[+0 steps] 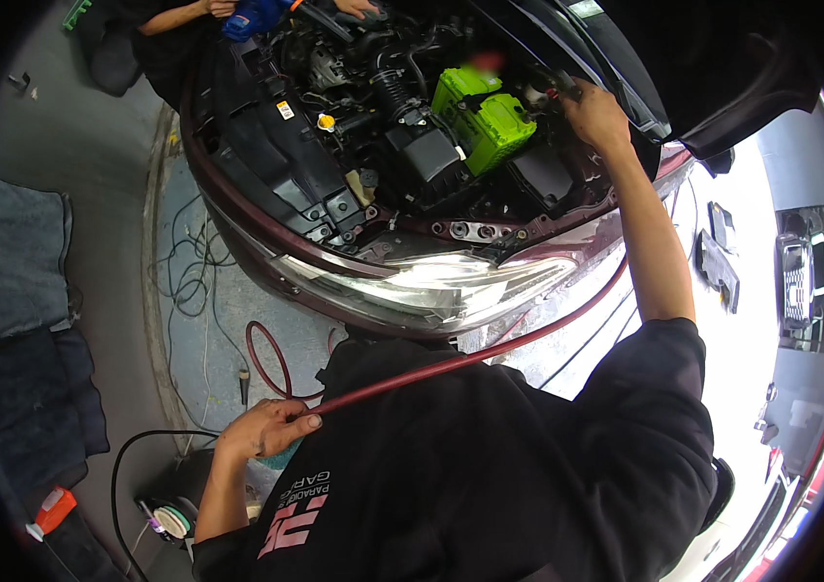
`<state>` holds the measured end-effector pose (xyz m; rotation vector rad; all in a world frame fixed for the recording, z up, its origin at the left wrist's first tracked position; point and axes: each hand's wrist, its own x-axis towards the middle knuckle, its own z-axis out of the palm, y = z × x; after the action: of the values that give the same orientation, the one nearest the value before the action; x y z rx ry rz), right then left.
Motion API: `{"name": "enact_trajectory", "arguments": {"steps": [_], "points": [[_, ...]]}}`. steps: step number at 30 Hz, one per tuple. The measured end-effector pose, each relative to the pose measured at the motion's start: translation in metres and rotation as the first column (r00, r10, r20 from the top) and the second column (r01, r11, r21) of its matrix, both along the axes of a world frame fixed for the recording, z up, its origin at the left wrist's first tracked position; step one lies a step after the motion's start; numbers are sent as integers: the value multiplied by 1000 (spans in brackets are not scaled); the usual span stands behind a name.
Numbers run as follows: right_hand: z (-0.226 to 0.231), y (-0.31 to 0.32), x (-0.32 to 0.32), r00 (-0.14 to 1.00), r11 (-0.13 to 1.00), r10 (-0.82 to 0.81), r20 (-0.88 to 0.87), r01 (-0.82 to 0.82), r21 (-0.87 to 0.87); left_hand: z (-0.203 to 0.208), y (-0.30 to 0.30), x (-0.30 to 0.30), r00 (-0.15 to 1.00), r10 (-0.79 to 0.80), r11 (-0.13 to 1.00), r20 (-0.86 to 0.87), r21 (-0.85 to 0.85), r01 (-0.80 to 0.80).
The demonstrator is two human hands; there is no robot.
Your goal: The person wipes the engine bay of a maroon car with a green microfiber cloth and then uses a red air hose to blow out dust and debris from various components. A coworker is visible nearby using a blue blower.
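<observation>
I lean over the open engine bay (334, 165) of a dark red car. My left hand (266, 427) is down by my hip, closed around a thin red hose (490, 351) that runs up to the right along the front of the car. My right hand (594, 112) reaches into the bay just right of the bright green battery (485, 116). Its fingers pinch a small black fitting (563, 87) with a red part at the hose's upper end. The fitting's tip is hidden among the engine parts.
The headlight (441, 286) is lit below the bay. Another person's hands hold a blue tool (252, 17) at the bay's far edge. Cables (189, 272) and a hose loop (266, 359) lie on the floor, with dark mats (14, 291) at left. An orange-handled tool (51, 512) lies near my feet.
</observation>
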<state>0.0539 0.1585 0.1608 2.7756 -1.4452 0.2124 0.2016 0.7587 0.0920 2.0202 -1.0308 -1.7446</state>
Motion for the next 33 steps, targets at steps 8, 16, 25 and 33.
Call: {"name": "enact_trajectory", "arguments": {"steps": [8, 16, 25, 33], "points": [[12, 9, -6, 1000, 999, -12, 17, 13, -34, 1, -8, 9, 997, -71, 997, -3, 35, 71], [36, -30, -52, 996, 998, -62, -60, 63, 26, 1, -8, 18, 993, -118, 993, 3, 17, 118], [39, -44, -38, 993, 999, -40, 108, 36, 32, 3, -17, 21, 989, -150, 988, 7, 24, 150], [49, -107, -6, 993, 994, -106, 49, 104, 42, 3, -12, 13, 999, -49, 998, -21, 42, 50]]}}
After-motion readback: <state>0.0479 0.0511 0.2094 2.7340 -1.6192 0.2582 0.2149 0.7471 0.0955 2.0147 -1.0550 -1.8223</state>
